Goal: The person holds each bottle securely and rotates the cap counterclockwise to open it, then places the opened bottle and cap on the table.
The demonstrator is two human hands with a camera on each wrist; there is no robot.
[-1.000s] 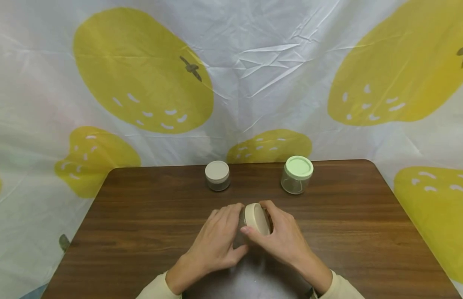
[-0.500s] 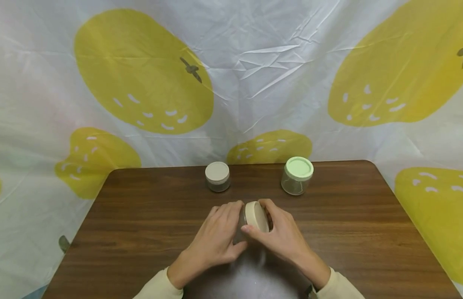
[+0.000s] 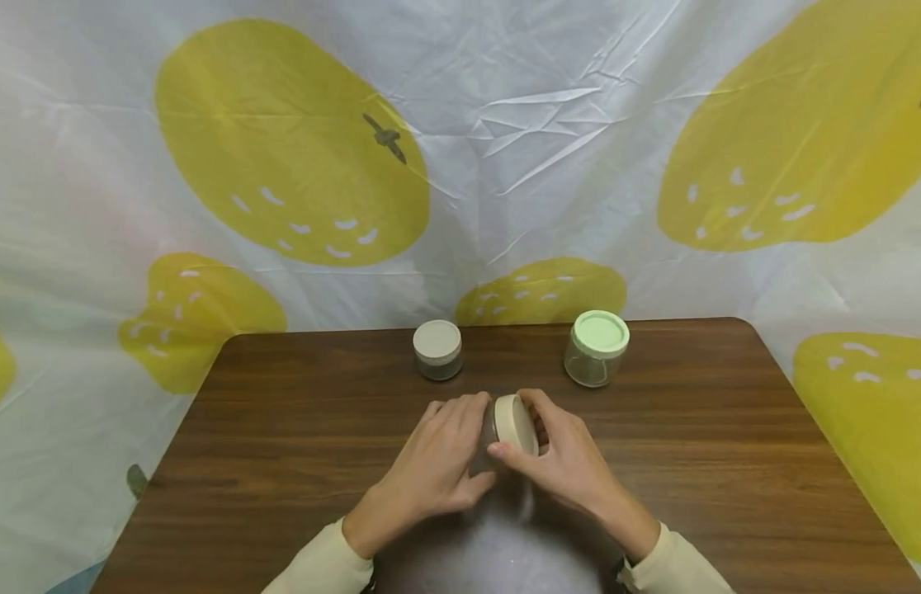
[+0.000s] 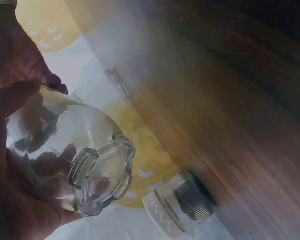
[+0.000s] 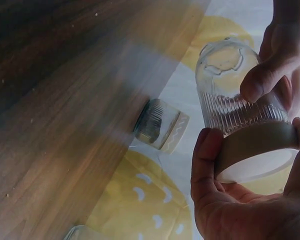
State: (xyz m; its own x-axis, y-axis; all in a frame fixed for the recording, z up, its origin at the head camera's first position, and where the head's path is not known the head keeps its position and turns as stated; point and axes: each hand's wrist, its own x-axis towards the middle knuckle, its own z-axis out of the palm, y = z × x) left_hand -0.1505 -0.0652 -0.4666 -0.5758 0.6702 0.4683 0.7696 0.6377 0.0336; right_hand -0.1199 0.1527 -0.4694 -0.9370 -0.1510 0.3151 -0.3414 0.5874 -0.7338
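A clear glass jar (image 5: 225,95) with a ribbed band and a beige lid (image 3: 515,425) is held on its side over the table, the lid facing right. My left hand (image 3: 431,462) grips the glass body, thumb below and fingers over the far side. In the left wrist view the jar's scalloped base (image 4: 104,172) shows beyond the fingers. My right hand (image 3: 575,458) holds the lid by its rim, thumb on the near edge and fingers on the far one. The lid sits on the jar's mouth. In the head view my left hand hides most of the glass.
Toward the back of the brown wooden table (image 3: 319,429) stands a short jar with an off-white lid (image 3: 437,341). A taller jar with a light green lid (image 3: 601,332) stands to its right. A white cloth with yellow fruit prints (image 3: 297,165) hangs behind the table.
Both hands, with the jar between them, have moved slightly away from me. The grips look the same, and the two standing jars have stayed put.
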